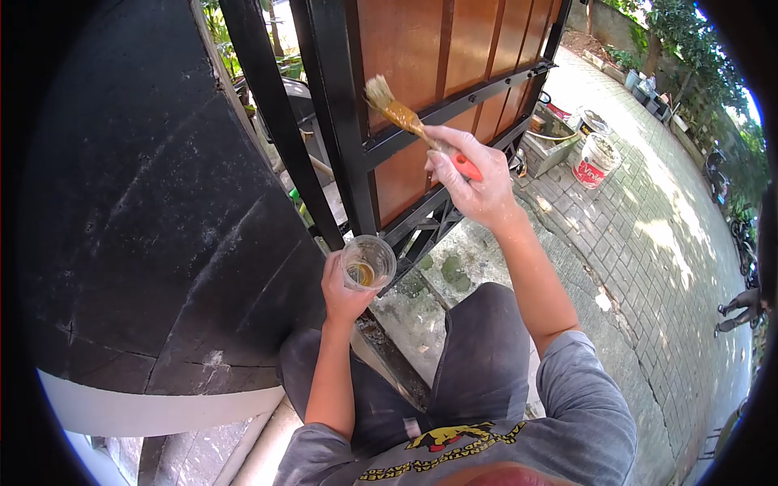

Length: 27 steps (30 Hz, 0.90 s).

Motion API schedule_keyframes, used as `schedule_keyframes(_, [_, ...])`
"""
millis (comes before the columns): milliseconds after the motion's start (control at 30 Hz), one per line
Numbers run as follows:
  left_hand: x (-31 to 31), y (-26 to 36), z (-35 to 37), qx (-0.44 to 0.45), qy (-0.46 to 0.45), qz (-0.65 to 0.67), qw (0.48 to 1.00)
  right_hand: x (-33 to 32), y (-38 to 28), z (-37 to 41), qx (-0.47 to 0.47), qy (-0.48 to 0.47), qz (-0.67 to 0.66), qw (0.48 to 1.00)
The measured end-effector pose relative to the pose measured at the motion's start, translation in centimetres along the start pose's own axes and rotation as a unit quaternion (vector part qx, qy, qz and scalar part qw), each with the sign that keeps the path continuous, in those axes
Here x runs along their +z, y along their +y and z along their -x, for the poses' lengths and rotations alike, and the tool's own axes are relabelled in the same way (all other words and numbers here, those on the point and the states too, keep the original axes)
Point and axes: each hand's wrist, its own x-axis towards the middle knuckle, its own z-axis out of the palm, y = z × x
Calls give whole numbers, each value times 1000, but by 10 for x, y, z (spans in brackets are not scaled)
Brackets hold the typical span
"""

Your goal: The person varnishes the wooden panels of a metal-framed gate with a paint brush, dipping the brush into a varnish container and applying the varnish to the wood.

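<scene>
Two bare hands of mine are at work in front of a metal gate [478, 49] with rust-brown panels set in a black frame, seen from above by the camera on my head.

My right hand [474, 182] is raised in front of the gate's lower brown panel. Its fingers are clenched around the orange handle of a paintbrush [405, 117]. The brush slants up and to the left from my fist, and its pale bristles sit where the brown panel meets the gate's black upright bar. I cannot tell whether the bristles are pressing on the metal.

My left hand [344, 292] is lower, near the foot of the gate. Its fingers are wrapped around a clear plastic cup [369, 263], held upright, with a little amber liquid in the bottom.

Left of the gate stands a broad dark pillar [146, 202] with a pale base. Beyond the gate's far end, two white buckets [596, 160] stand on grey block paving [648, 235] that runs alongside the gate. Below my hands are my dark trousers and grey shirt.
</scene>
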Motion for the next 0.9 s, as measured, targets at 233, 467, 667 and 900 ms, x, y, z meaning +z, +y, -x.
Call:
schedule_keyframes(233, [2,0,0,1,-2,1,1000,-23,-26,-8,-88,-55,75,992])
schedule_keyframes(467, [0,0,0,1,4,-2,1000,-22,-31,-37,-131,-147,91,976])
schedule_keyframes(667, [0,-4,0,8,11,-3,1000,-29,-59,-78,-84,-205,59,973])
schedule_keyframes(900, [-1,-1,-2,15,17,-5,1000,-36,-53,-88,-102,-238,72,963])
